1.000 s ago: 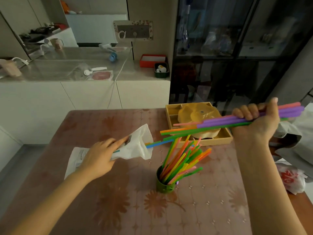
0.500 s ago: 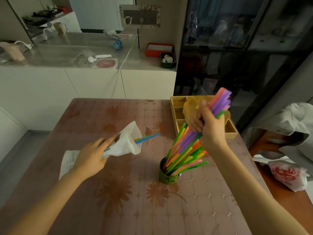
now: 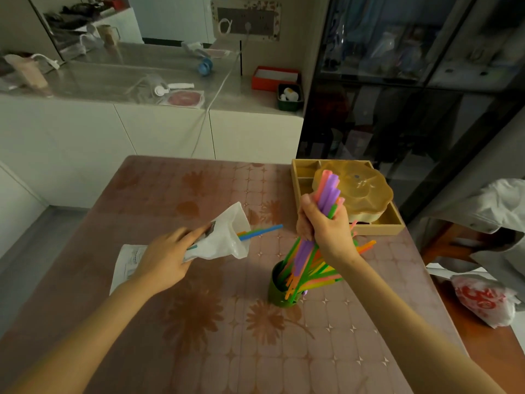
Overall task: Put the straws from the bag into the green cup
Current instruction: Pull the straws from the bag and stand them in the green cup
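Observation:
The green cup (image 3: 277, 290) stands on the table, right of centre, with several coloured straws leaning out of it to the right. My right hand (image 3: 324, 226) is fisted around a bundle of straws (image 3: 329, 189), purple, pink and green, held steeply upright with the lower ends down in the cup. My left hand (image 3: 167, 253) presses the white plastic bag (image 3: 224, 240) flat on the table. A few straws (image 3: 260, 231), blue, green and orange, poke out of the bag's open mouth toward the right.
A wooden compartment tray (image 3: 377, 226) with an amber flower-shaped lid (image 3: 360, 191) sits at the table's far right corner, just behind my right hand. A red-printed plastic bag (image 3: 483, 300) and grey cloth (image 3: 497, 211) lie off the table's right edge. White cabinets stand behind.
My right hand swung the straw bundle from level at the right to upright over the cup and pushed its lower ends in. The left hand and bag stayed in place.

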Motion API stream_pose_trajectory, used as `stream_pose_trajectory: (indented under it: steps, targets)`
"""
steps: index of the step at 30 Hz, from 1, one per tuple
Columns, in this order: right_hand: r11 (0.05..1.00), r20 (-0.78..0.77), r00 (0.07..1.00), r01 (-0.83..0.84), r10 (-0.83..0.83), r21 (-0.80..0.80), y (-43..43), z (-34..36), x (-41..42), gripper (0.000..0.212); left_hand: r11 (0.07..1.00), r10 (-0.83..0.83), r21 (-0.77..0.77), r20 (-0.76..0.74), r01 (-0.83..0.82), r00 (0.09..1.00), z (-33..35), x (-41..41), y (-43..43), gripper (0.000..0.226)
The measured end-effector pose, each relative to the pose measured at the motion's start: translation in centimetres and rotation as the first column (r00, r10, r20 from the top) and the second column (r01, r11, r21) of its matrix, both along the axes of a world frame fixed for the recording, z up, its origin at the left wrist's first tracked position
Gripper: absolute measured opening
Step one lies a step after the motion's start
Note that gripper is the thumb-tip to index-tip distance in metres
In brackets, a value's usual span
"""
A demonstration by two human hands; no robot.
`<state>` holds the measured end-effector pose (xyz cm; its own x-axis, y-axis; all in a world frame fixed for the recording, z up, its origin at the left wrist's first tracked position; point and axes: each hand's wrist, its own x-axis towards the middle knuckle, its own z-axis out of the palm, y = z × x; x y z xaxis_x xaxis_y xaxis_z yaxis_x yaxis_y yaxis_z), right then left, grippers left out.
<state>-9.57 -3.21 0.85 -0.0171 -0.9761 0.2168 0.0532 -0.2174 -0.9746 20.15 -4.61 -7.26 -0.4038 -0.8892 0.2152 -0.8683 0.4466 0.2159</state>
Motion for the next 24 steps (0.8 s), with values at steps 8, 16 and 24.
stream_pose_trajectory:
  steps: [8,16,24]
  targets:
    - [0.986,0.043,0.988,0.147,-0.151,0.073,-3.3,0.9,-0.2,0.038,0.999,-0.021,-0.024,-0.005,0.021,1.000,0.0,-0.3,-0.3,0.080]
    - [0.996,-0.142,0.989,0.038,-0.026,0.085,-2.3,-0.3,0.7,0.037,0.999,-0.021,-0.028,-0.028,0.020,0.999,0.1,-0.4,-0.5,0.083]
    - [0.929,-0.287,0.940,-0.071,0.184,0.364,-1.0,-1.9,0.6,0.017,0.999,-0.039,-0.036,-0.001,0.039,0.999,-0.2,-0.7,-0.3,0.082]
